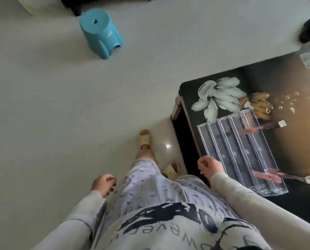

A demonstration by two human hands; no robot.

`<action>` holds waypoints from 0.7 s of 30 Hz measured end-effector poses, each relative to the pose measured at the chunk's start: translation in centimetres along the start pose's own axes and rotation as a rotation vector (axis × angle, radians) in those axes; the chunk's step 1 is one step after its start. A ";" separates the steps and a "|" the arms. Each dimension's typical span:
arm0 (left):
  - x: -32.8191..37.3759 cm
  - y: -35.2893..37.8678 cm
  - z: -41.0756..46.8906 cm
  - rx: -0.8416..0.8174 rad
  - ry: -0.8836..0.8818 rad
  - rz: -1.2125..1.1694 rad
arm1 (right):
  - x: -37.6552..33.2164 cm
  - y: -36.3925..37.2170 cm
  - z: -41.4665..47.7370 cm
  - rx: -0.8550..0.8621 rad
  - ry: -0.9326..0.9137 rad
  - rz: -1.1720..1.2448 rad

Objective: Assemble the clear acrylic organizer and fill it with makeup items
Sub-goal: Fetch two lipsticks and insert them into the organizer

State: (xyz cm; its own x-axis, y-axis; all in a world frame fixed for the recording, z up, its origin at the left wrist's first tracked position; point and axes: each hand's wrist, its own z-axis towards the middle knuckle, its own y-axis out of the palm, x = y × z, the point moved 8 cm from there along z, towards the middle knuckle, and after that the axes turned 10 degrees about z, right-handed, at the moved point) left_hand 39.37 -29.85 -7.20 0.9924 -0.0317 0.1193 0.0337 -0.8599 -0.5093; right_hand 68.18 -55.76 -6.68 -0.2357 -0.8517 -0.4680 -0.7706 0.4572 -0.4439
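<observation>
Clear acrylic organizer (240,156) flat on dark table (295,83); two pink lip glosses (262,129) inside.

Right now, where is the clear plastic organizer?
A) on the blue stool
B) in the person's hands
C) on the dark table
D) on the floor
C: the clear organizer lies on the dark table, and neither the left hand nor the right hand holds it.

Organizer (237,150): clear acrylic, glossy, edges catching light. Surface (298,83): dark, glossy, smooth, printed fish pattern. Floor (60,105): pale, smooth, slight sheen. Stool (100,33): blue plastic, smooth. Sleeves (240,201), trousers (150,183): soft matt cloth. Slippers (144,139): beige, matt. Tubes (266,126): pink, faceted clear caps.
</observation>
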 end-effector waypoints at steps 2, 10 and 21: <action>-1.0 -0.1 0.1 0.013 -0.030 -0.054 | -2.3 0.0 1.1 -0.001 -0.027 -0.008; 1.3 -5.3 3.0 0.003 -0.033 -0.007 | -8.6 0.6 5.6 0.005 -0.038 -0.039; 13.9 -22.2 11.7 0.076 0.146 0.026 | -12.4 3.1 8.0 0.169 0.251 0.140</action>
State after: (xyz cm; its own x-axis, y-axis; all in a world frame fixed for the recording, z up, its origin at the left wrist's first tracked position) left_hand 53.82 -5.25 -4.19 0.9653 -0.1319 0.2254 0.0228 -0.8171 -0.5761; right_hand 73.45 -41.70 -8.34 -0.4870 -0.8048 -0.3393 -0.6168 0.5920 -0.5188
